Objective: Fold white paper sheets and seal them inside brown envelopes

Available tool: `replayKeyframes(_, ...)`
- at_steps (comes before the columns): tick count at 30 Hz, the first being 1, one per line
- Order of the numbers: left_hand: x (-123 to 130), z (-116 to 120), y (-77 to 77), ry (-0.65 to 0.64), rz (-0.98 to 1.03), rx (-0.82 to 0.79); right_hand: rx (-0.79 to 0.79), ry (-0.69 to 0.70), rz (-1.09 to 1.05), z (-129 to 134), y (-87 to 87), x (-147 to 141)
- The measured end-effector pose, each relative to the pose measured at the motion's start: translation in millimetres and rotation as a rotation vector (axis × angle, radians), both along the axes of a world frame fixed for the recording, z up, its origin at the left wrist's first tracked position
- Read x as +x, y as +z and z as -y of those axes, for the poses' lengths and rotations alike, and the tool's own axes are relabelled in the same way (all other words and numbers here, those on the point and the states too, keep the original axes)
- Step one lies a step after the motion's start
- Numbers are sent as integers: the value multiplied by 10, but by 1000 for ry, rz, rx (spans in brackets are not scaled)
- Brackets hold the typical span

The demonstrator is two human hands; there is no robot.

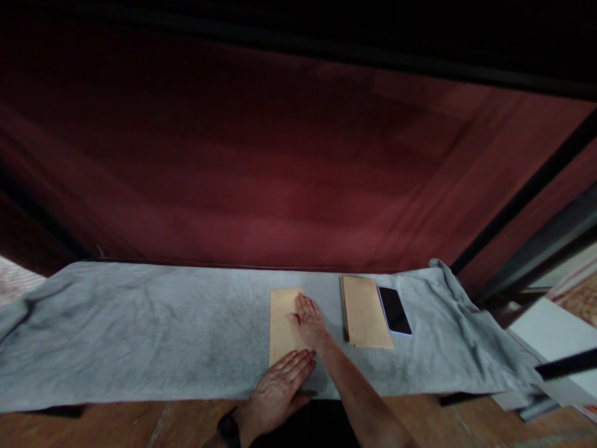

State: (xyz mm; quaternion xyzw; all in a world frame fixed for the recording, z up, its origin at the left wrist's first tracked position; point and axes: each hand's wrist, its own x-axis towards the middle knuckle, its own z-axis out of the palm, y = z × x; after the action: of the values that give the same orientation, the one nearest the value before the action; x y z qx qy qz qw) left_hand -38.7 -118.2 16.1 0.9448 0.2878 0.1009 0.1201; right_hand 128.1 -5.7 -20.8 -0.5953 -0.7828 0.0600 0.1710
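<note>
A tan paper envelope or folded brown paper (282,317) lies flat on the grey cloth in front of me. My right hand (308,320) rests on its right side with the fingers stretched out and pointing away from me. Across its near edge lies my left hand (284,381), palm down, fingers extended to the right; a dark watch is on that wrist. Parts of the paper are hidden under both hands. To the right is a small stack of similar tan papers (367,312), apart from my hands.
Right beside the stack lies a phone (395,310) with a dark screen and a pale purple edge. The grey cloth (163,336) covers the table and is rumpled at its ends. A dark red fabric panel (298,174) rises behind it, with dark frame bars at the sides.
</note>
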Motion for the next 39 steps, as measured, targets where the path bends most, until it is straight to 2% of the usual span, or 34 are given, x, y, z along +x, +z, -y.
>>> replayKeyframes(4, 8, -15, 23, -5, 12, 13, 2, -54, 4, -12, 19, -52)
replayKeyframes(7, -1, -14, 7, -3, 27, 37, 22, -43, -14, 113, 45, -38)
replayKeyframes(15, -22, 18, -92, 7, 23, 97, 89, 151, -35, 896, 66, 246)
replayKeyframes(21, -52, 150, -30, 22, 41, 108, 197, 117, -59, 1427, 55, 356)
replayKeyframes(24, -121, 244, -95, 90, 45, 126, 214, 57, -96, 1573, 60, 347)
replayKeyframes(27, -165, 316, -233, 194, 58, 166, 175, -22, -142, 1606, 74, 302)
replayKeyframes(31, -41, 344, -337, 320, 49, 197, 134, -318, -153, 1486, 97, 140)
replayKeyframes(35, 226, 307, -206, 439, -43, 190, 97, -470, -258, 1279, 96, 3)
replayKeyframes(39, 433, 244, 23, 524, -77, 215, 91, -430, -609, 1106, 94, 22)
